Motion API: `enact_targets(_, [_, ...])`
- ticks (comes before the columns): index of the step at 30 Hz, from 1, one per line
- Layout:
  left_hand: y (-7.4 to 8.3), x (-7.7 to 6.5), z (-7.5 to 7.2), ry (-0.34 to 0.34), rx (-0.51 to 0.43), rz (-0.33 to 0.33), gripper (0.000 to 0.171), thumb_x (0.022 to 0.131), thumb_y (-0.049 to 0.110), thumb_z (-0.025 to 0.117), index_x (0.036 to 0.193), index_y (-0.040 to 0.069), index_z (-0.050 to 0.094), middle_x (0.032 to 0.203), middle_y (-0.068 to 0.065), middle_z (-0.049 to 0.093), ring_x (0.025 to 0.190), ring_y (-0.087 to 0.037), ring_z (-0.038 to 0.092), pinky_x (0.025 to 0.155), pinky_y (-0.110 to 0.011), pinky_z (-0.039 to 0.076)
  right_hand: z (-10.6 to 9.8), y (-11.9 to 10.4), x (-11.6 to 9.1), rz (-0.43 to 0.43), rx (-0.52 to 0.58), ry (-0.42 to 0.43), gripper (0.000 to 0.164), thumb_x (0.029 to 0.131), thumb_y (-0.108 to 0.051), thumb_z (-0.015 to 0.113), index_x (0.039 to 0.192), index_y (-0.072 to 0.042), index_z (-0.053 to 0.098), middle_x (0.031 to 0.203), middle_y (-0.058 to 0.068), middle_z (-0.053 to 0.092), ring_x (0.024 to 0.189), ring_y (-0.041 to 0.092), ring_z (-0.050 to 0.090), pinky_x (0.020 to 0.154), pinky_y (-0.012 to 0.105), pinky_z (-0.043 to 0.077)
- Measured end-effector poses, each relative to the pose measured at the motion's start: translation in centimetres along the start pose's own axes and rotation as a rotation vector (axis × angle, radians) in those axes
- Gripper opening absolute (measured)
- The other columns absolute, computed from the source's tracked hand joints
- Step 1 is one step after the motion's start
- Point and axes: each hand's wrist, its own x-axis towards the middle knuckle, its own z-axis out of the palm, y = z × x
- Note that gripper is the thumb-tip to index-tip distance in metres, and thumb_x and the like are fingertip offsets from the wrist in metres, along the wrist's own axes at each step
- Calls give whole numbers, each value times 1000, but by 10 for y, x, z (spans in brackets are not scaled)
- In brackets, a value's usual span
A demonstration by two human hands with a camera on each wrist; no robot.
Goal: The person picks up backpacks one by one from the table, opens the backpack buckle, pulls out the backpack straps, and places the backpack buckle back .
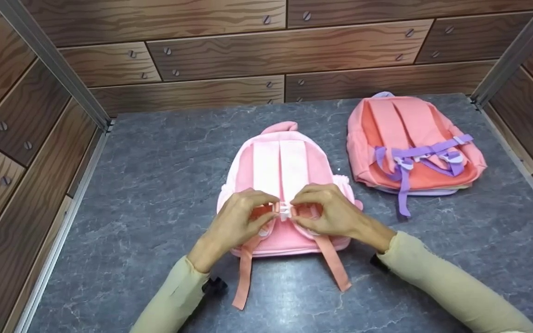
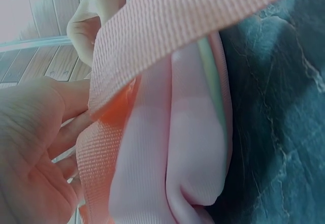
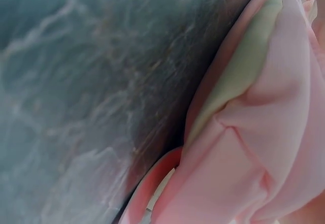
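Note:
A light pink backpack (image 1: pixel 266 162) lies straps-up in the middle of the table in the head view. Over its lower back, my left hand (image 1: pixel 236 215) and right hand (image 1: pixel 333 210) each pinch one side of a white plastic buckle (image 1: pixel 285 211) between thumb and fingers. The two buckle halves meet or nearly meet; whether they are latched I cannot tell. Orange webbing straps (image 1: pixel 244 277) hang from the bag toward the front. In the left wrist view, the webbing (image 2: pixel 152 36) crosses close to my left palm. The right wrist view shows mostly the bag's side (image 3: pixel 244 148).
To the right lies a second, coral backpack (image 1: pixel 414 138) with purple straps (image 1: pixel 404 194) buckled across it. Wood-patterned panels (image 1: pixel 215 51) and metal frame posts (image 1: pixel 53 64) enclose the dark marbled tabletop (image 1: pixel 155 162).

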Motion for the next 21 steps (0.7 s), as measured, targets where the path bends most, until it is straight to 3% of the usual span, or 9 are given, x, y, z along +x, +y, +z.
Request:
enact_targets(8, [4,3,4,-24,35,-37,27,97,25,82,119,10,80,114,-1,80,98,-16,72,85,-32,61,2,-1,1,-12,15,33,33,85,-20,92,113,-5,81,103,4,80,87,20,73,76,34,60])
enact_targets(15, [6,5,6,-34,50,-49,26,97,25,82,120,12,80,115,1,80,103,-16,72,87,-35,60,2,0,1,-44,25,45,27,86,-6,89,112,-5,81,102,5,80,83,21,71,66,36,57])
enact_targets(21, [5,6,7,-28,75,-38,30,97,31,81,121,14,79,115,2,79,99,-15,71,85,-34,59,1,1,-1,-49,23,60,26,84,-4,88,110,-6,81,100,6,80,83,21,72,69,38,60])
